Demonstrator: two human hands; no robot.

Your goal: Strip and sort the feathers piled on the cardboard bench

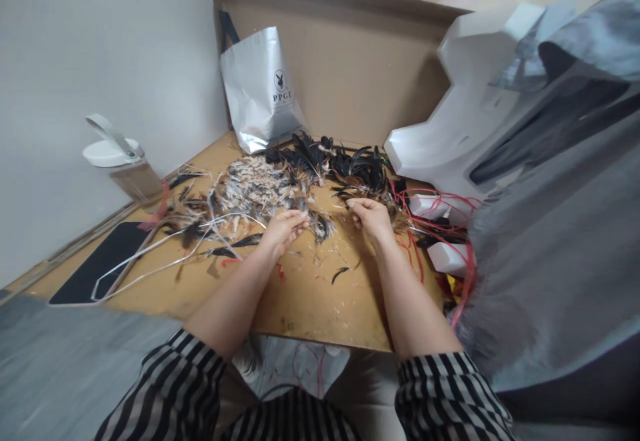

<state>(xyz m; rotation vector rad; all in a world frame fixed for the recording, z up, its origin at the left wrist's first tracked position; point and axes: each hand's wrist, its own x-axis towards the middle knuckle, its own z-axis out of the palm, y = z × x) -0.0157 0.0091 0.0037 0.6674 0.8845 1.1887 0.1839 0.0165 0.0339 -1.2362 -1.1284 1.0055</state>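
My left hand [286, 233] is closed in a pinch over the middle of the table. Right beside its fingertips is a small tuft of grey-brown feathers [321, 226]; I cannot tell whether the fingers grip any of it. My right hand [371, 219] also pinches, near some brown-black feathers [345, 191], and what is between its fingers is too small to make out. Behind the hands lie bundles of glossy black feathers [307, 157] with pale quill ends. A large heap of mottled brown and cream feathers [255, 184] spreads to the left.
White ties [150, 247] trail over a dark flat panel [97, 261] at left, near a lidded cup [133, 174]. A silver bag [260, 94] leans against the cardboard wall [360, 67]. Red strings [453, 201], white foam pieces [425, 141] and grey cloth [555, 247] crowd the right.
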